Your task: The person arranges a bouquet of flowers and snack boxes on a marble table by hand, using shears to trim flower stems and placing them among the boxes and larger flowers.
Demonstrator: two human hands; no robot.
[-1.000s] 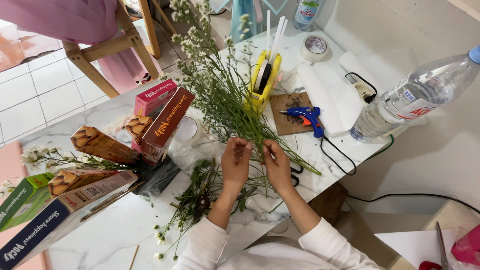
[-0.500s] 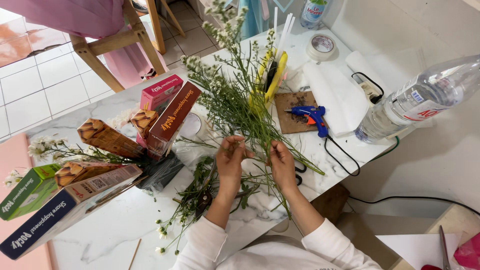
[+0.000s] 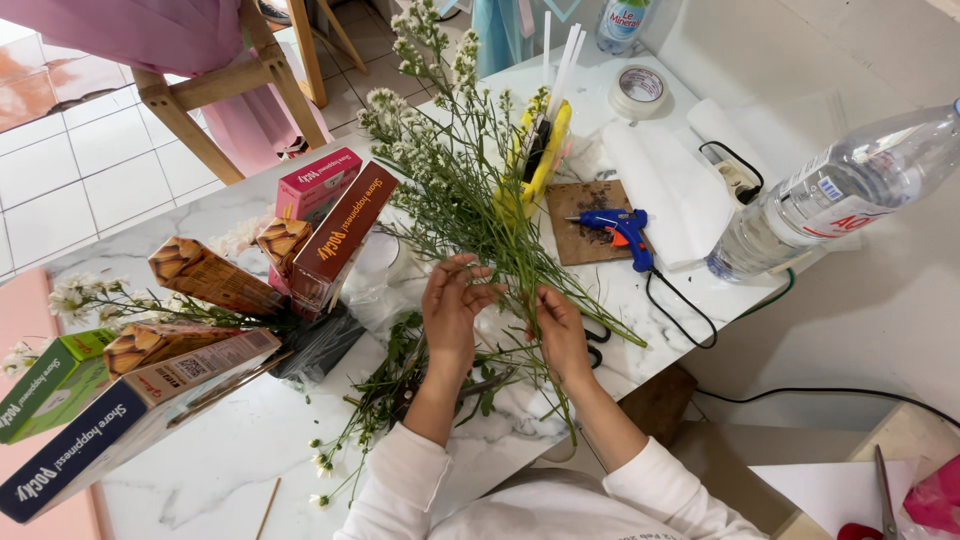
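Nearest the camera, both white-sleeved arms reached forward over the marble-patterned worktop (image 3: 200,480), where loose cuttings of greenery (image 3: 385,395) lay scattered under the wrists. The left hand (image 3: 452,305) had its fingers curled loosely around the lower stems of a bunch of small white wildflowers (image 3: 450,170), and the right hand (image 3: 560,330) pinched thin stems just beside it, so both were closed on the same bunch, which rose tilted away from the person above the middle of the worktop. This looked like the stage of gathering and arranging stems into a bouquet; the next move would seem to call for a firm hold at the binding point with one hand while the other adds or trims a stem. To the left stood several snack boxes (image 3: 335,235), some propped upright among more flowers. Farther off lay a blue glue gun (image 3: 622,228) on a brown board (image 3: 590,205), a roll of tape (image 3: 640,88) and a yellow holder of white sticks (image 3: 540,150). A clear plastic bottle (image 3: 840,190) lay at the right edge. Beyond, a wooden chair frame (image 3: 215,90) stood on a white tiled floor (image 3: 70,170).
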